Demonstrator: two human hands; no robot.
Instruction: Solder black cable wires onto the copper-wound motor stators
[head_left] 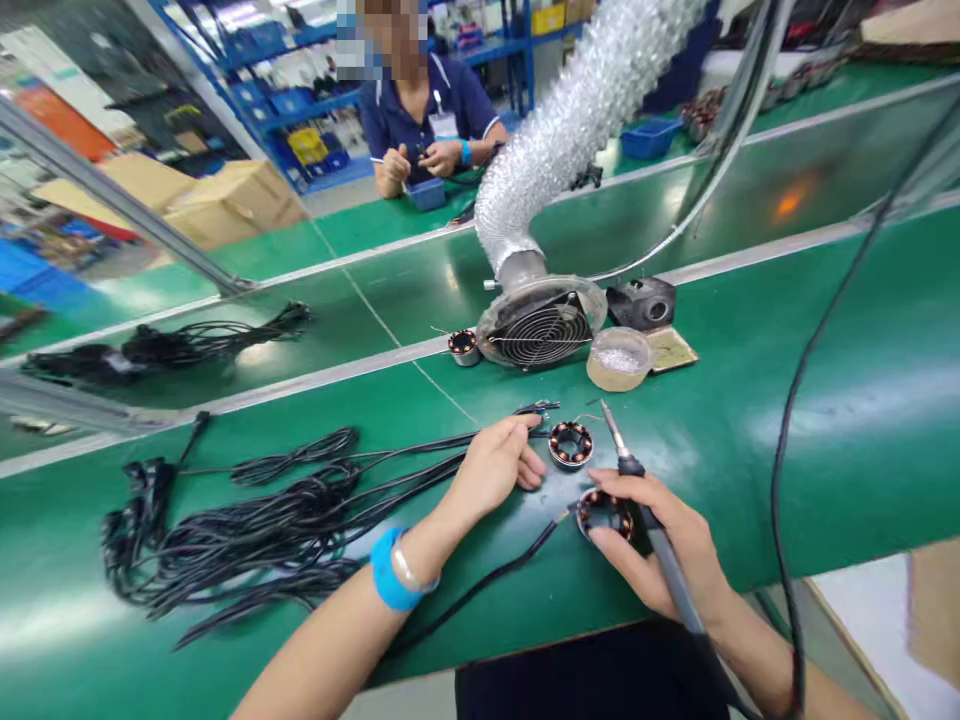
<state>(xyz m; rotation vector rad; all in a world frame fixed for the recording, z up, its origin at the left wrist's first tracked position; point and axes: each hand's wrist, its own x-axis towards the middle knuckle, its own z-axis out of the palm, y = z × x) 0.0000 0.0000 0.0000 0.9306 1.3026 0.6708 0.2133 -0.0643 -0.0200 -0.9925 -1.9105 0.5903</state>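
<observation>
My right hand (667, 540) is closed around a soldering iron (667, 575), its bare tip pointing up and away. Thumb and fingers of that hand also grip a ring-shaped motor stator (592, 508) with copper windings. A black cable (517, 568) runs to this stator's left side. My left hand (499, 460), wearing a blue wristband, has its fingers closed at the ends of the black power cables (292, 525); the fingertips partly hide what they pinch. Another stator (570, 445) lies on the bench between my hands.
A round fume extractor (544, 325) with a foil duct (570, 130) stands behind. Beside it are a stator (463, 347), a round tub (619, 360) and a dark iron holder (641, 303). A hanging cable (784, 440) crosses the right side. A co-worker (427, 120) sits opposite.
</observation>
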